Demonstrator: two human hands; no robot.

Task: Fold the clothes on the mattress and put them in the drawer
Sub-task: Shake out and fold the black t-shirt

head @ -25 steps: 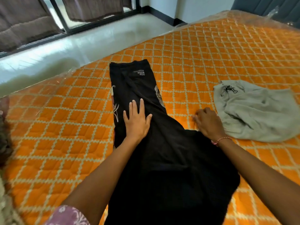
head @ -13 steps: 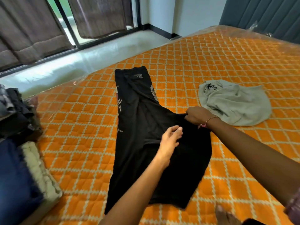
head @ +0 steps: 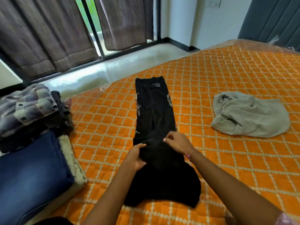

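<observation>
Both hands have shifted since half a second ago: the right hand (head: 177,142) has pulled the side flap of the black trousers (head: 155,114) in over the middle, and the left hand (head: 135,157) has come from the centre to the left edge of the fold. Left hand now grips that bunched fold, thumb on top, fingers under the cloth and out of sight. Right hand sits just right of it, fingers curled, pinching the cloth at the top of the fold. Trousers lie lengthwise in the middle of the orange mattress (head: 227,75), waistband far, wide dark end near, between the forearms. Print on the waistband too small to read. One grey garment (head: 250,117) lies crumpled well to the right, unfolded. Left side: one stack of folded clothes (head: 30,111), piece count unclear, plus one blue denim piece (head: 30,172) and a beige one (head: 71,159), both cut off by the frame edge. Counts: two hands, one pair of black trousers, one grey garment, one bracelet (head: 190,153) on the right wrist.
</observation>
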